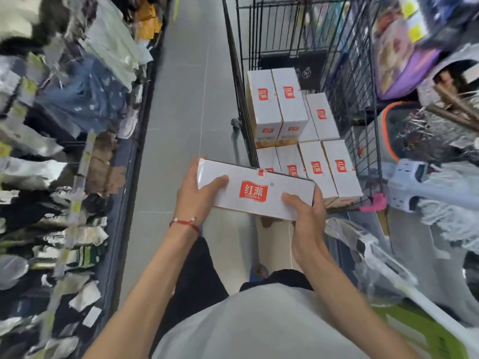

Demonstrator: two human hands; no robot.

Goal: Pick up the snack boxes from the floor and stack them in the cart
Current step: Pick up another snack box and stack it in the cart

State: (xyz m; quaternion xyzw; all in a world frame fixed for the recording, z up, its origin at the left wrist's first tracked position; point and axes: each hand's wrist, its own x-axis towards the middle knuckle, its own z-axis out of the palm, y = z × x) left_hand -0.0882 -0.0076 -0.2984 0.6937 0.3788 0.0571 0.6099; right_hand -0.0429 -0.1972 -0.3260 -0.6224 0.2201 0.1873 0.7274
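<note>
1. Head view, the step: we hold one box [274, 203] level in front of us, just short of the cart [239, 81] and above the floor [178, 120]. We judge this to be the carry-and-place step.
2. Grip: our left hand [199, 193] clasps the box's left end, thumb lying on top and fingers wrapped underneath. Our right hand [305, 211] clasps the right end the same way. Both are closed round the box, not spread.
3. The cart holds a near row [318, 169] of four like boxes. More stand behind it, and a raised pair [277, 99] sits a layer higher.
4. Next move, as we judge it: lift the box over the near wire edge, turn it to match the others, and set it squarely on the near row so the stack stays flat.
5. Writing: the held box's top bears a red logo [253, 192] reading "红派", with "HONGPAI" beneath and an ® beside it. The stacked boxes carry the same red mark, too small to read.
</note>
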